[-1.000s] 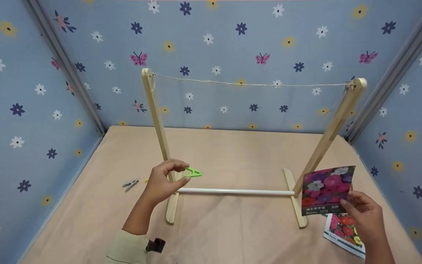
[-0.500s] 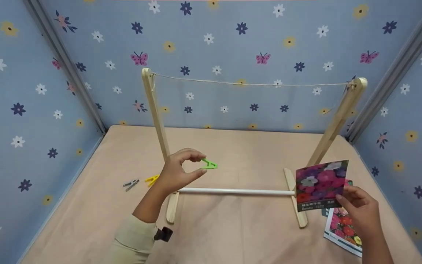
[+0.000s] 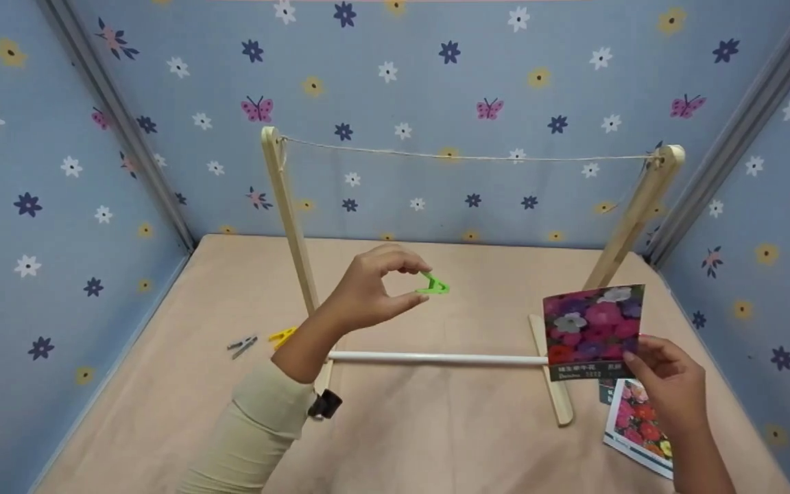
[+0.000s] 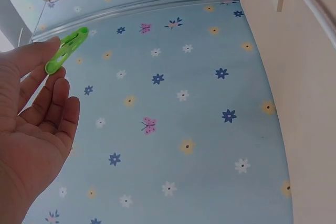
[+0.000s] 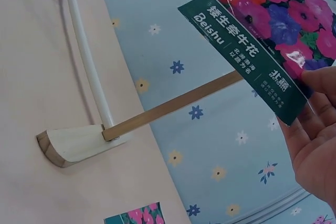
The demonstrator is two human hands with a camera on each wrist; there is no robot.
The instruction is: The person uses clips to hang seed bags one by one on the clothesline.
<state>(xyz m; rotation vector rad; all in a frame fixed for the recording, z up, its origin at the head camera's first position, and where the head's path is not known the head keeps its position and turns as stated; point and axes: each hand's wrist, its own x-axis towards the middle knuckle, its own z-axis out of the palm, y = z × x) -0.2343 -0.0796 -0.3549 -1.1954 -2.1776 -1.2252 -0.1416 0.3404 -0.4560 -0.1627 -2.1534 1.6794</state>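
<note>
My left hand (image 3: 374, 288) pinches a green clothespin (image 3: 435, 283) between thumb and fingers, above the table and in front of the wooden stand. The left wrist view shows the clothespin (image 4: 67, 50) at the fingertips. At the right, my right hand (image 3: 673, 381) grips a flower seed packet (image 3: 594, 329) by its lower right edge, its flower picture facing me. White lettering shows on the packet's dark green band (image 5: 244, 56). A thin string (image 3: 463, 158) runs between the tops of the stand's two wooden posts (image 3: 290, 219), with nothing hanging on it.
More seed packets (image 3: 642, 425) lie on the table below my right hand. Yellow clothespins (image 3: 281, 336) and grey ones (image 3: 242, 345) lie at the left, partly behind my forearm. A white rod (image 3: 436, 358) joins the stand's feet. Flowered blue panels (image 3: 402, 89) enclose the table.
My left hand has moved right and up with the green clothespin, uncovering the yellow clothespins. My right hand has raised the seed packet slightly and shifted it left.
</note>
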